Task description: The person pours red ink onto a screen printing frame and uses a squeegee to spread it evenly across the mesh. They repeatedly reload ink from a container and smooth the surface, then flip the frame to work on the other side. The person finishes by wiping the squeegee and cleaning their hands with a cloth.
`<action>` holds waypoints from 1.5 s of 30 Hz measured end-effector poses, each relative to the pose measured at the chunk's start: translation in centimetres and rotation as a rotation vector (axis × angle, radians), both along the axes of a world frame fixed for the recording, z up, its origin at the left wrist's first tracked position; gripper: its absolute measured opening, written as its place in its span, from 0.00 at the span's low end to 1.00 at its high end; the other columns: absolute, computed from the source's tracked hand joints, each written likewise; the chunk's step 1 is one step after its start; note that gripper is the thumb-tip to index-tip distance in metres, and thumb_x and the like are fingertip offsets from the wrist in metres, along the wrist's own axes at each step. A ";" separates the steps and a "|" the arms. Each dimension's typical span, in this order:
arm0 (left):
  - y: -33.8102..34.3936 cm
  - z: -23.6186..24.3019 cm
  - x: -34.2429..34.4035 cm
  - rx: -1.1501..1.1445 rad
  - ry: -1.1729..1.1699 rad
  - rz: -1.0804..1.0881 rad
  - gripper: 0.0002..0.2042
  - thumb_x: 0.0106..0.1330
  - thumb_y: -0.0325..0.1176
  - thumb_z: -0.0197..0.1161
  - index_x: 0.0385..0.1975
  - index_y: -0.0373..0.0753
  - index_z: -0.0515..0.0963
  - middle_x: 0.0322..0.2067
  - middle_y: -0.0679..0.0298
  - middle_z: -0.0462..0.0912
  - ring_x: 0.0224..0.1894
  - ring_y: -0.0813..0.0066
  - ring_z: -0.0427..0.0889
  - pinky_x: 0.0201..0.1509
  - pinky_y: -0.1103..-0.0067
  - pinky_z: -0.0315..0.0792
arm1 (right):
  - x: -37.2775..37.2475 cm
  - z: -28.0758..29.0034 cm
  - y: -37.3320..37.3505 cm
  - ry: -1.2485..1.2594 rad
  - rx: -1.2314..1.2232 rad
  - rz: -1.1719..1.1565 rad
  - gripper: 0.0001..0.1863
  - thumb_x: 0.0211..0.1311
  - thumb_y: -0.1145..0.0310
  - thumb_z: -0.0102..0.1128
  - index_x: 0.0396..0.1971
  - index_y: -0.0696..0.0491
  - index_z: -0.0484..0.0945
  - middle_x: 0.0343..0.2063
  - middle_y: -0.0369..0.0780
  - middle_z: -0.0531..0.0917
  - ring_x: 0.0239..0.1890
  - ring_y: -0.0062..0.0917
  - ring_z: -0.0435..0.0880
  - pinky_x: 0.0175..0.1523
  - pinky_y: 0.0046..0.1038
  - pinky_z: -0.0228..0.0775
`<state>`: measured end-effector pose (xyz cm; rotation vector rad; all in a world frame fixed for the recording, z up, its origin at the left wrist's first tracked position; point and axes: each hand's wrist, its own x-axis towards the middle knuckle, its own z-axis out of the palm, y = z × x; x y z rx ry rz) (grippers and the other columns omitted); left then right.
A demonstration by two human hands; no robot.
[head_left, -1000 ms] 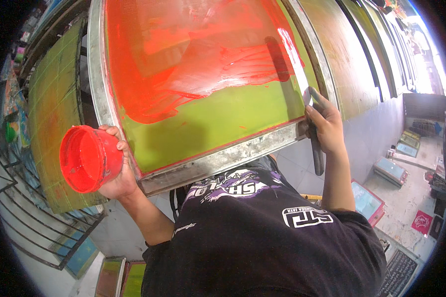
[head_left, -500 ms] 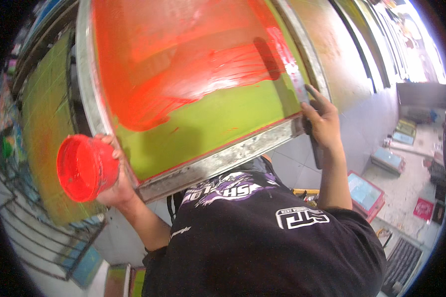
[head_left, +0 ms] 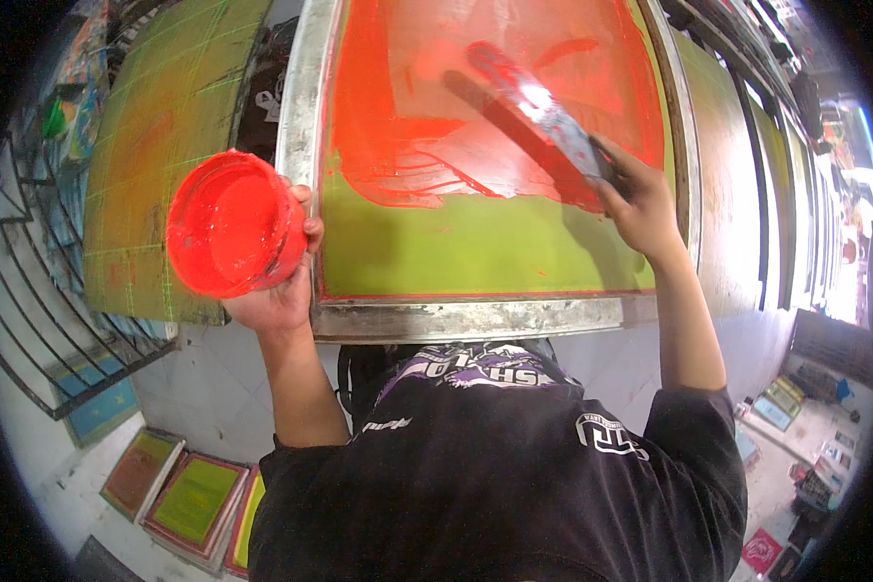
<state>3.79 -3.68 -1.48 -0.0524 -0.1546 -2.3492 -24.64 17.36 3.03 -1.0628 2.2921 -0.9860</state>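
Note:
My left hand point(head_left: 283, 296) grips a round red plastic tub point(head_left: 289, 242) from its right side and below. Its open mouth faces up toward me, and red ink point(head_left: 238, 218) coats the inside. In my right hand point(head_left: 642, 206) is the handle of an ink spatula point(head_left: 563, 136), whose long metal blade slants up and left above the printing screen. Red ink covers the tip. A metal frame point(head_left: 485, 318) surrounds the screen. Wet red ink point(head_left: 412, 160) spreads over the mesh's far part; the near strip point(head_left: 475, 247) is bare olive green.
A stained green-yellow board point(head_left: 155, 145) stands left of the frame, above a black metal rack point(head_left: 39, 320). Several smaller framed screens point(head_left: 196, 500) lie at the lower left. More large panels point(head_left: 732, 165) line the right, beyond which is a cluttered worktop point(head_left: 771, 466).
The spatula has moved from beside the right rail to over the inked mesh, its blade now slanting left. The tub's mouth has turned more toward me. The whole view has swung round.

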 end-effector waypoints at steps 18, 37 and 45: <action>0.0 -0.7 0.5 0.022 0.022 0.071 0.35 0.49 0.48 0.62 0.57 0.41 0.59 0.53 0.49 0.57 0.55 0.51 0.56 0.50 0.59 0.62 | -0.1 -3.1 -5.0 0.491 0.022 0.462 0.18 0.49 0.69 0.56 0.43 0.46 0.75 0.23 0.42 0.77 0.23 0.40 0.77 0.28 0.37 0.70; -0.3 -0.7 0.4 -0.023 0.010 0.029 0.33 0.53 0.47 0.57 0.58 0.41 0.57 0.53 0.46 0.56 0.54 0.51 0.55 0.49 0.58 0.60 | 0.1 0.5 -0.1 -0.444 0.006 0.245 0.23 0.56 0.71 0.54 0.54 0.56 0.66 0.22 0.36 0.75 0.20 0.15 0.69 0.25 0.20 0.63; 0.0 -0.7 0.2 -0.009 0.029 0.021 0.31 0.55 0.46 0.54 0.56 0.38 0.57 0.52 0.48 0.54 0.54 0.54 0.54 0.49 0.59 0.60 | -2.6 -0.4 3.3 -1.433 -0.736 0.014 0.24 0.62 0.61 0.45 0.57 0.51 0.57 0.19 0.31 0.59 0.14 0.10 0.62 0.16 0.17 0.64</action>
